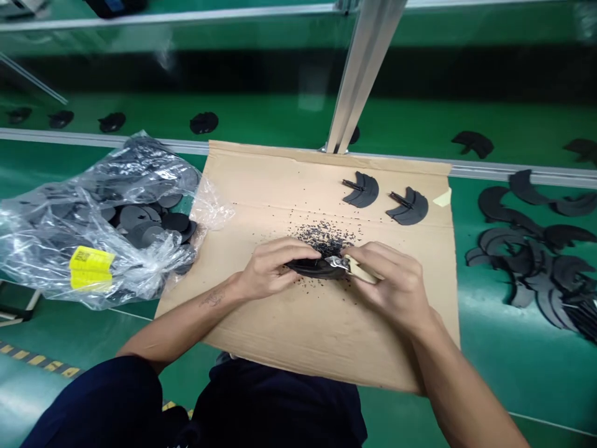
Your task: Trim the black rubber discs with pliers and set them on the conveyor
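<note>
My left hand (273, 267) is closed on a black curved rubber part (313, 267), pressing it onto a sheet of cardboard (298, 330). My right hand (394, 280) grips a small blade tool (352, 266) with a pale handle, its metal tip against the part's right end. Black shavings (324, 236) lie scattered just behind the part. Two black crescent-shaped parts, one (361, 188) beside the other (409, 206), rest at the cardboard's far right.
A clear plastic bag (97, 224) of black parts with a yellow label (90, 267) lies at the left. A heap of black crescent pieces (536, 249) covers the green table at the right. Beyond a metal rail (513, 171), black parts (204, 122) sit on a green conveyor.
</note>
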`<state>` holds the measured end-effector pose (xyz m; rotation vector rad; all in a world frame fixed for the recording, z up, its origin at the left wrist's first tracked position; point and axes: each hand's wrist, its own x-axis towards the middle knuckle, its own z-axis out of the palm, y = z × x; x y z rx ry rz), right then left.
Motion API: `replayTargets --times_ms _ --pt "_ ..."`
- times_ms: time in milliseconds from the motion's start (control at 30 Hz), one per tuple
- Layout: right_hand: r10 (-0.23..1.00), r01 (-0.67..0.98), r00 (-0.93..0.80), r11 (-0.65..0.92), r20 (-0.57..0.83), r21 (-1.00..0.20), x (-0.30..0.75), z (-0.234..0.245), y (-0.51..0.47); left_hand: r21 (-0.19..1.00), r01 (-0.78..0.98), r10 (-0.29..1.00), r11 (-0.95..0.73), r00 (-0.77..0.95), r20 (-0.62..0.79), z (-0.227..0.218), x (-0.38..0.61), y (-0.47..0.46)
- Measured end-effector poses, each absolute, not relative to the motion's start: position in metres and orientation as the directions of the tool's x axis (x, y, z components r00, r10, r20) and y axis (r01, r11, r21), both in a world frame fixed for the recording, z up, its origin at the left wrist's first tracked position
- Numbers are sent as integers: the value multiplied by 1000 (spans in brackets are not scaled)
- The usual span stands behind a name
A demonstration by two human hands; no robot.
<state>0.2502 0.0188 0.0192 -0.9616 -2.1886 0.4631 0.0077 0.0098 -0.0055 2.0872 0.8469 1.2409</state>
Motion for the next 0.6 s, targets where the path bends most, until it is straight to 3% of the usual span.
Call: replayTargets --times_ms 67,233,333,433,600 --pt "775 556 -420 631 473 -541 253 18 22 762 297 810 -576 331 483 -1 5 11" --pt "748 743 -439 614 498 -267 257 5 32 786 440 900 -435 245 361 23 -23 54" --pt "746 750 -479 622 462 -225 255 2 31 623 627 882 -468 293 369 46 -45 115" --pt "758 759 -486 613 434 -220 251 4 24 369 891 957 -264 195 212 57 -57 178" --pt "801 799 -465 563 377 -210 249 6 17 324 940 994 -104 88 62 45 -55 235"
